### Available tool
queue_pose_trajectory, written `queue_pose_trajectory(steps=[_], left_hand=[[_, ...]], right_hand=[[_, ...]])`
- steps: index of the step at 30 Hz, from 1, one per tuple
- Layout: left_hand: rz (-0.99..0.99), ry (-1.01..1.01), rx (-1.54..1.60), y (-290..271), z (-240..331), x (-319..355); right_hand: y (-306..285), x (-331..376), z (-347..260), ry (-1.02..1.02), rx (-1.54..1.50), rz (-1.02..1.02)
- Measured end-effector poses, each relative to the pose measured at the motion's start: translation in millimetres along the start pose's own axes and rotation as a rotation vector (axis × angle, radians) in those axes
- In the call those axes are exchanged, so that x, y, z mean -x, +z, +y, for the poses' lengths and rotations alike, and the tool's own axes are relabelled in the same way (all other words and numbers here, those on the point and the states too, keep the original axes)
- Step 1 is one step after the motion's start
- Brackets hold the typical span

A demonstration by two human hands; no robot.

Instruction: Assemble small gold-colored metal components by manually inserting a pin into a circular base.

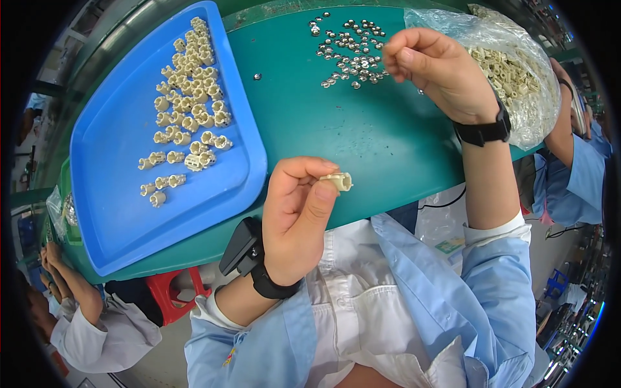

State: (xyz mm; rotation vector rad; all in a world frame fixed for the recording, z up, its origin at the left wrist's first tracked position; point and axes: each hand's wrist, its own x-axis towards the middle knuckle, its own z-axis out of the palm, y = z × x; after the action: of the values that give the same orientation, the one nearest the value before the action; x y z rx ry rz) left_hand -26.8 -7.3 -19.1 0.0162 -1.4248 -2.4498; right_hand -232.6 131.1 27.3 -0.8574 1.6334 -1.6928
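Note:
Between the thumb and fingers of my left hand (297, 210) is a small cream plastic socket (345, 182), a short hollow cylinder with its open end facing right. My right hand (440, 71) hangs at the right edge of a scatter of small shiny round metal pieces (362, 63). Its thumb and fingers are pinched together, and whatever they hold is hidden. To the left, a blue tray (123, 233) carries many more of these cream sockets (187, 97), mostly in loose rows toward its far end.
A clear plastic bag (543, 107) full of cream parts lies right of my right hand on the green table (304, 123). One metal piece (257, 76) sits apart near the tray. Co-workers' arms show at far left (81, 291) and far right (563, 145). A red stool (171, 297) stands below the table.

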Motion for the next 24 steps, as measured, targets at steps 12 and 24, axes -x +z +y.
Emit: queue_pose_trajectory(steps=[12, 24], left_hand=[[0.039, -0.034, 0.107, -1.9, -1.2, -2.9], [0.106, 0.045, 0.048, 0.7, -4.8, -3.0]], right_hand=[[84.1, 35.5, -22.0, -0.026, 0.408, -0.167], [93.5, 38.0, -8.3, 0.246, -0.038, -0.148]])
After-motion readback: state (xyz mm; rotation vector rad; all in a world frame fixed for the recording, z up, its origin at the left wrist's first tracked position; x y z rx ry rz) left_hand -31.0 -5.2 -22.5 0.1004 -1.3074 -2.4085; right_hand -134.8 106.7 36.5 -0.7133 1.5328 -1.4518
